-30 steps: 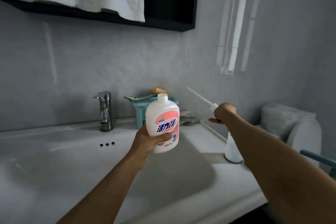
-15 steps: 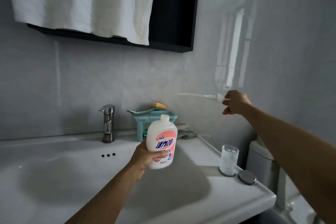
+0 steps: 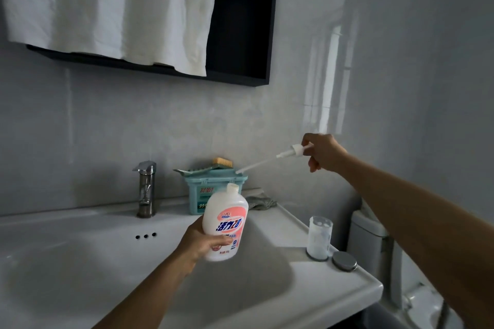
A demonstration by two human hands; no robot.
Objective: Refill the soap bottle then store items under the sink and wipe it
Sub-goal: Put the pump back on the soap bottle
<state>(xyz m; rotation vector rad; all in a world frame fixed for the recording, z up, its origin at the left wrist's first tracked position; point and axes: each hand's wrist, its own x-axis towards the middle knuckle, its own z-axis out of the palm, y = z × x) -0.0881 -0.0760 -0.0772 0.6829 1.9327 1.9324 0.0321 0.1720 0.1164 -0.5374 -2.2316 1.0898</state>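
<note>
Now pump (image 3: 290, 152) slopes down-left; refill bottle (image 3: 226, 224) reads "活力28".

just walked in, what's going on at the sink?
A person is partway through refilling soap. The left grip holds a white-and-pink refill bottle over the basin, roughly upright, nothing pouring. The right grip holds the pump head in the air, its tube out. The clear soap bottle stands pumpless on the sink rim, beside a round metal lid.

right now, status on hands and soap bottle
Left hand grips refill bottle. Right hand holds pump aloft. Dispenser stands open, nothing blocking.
</note>
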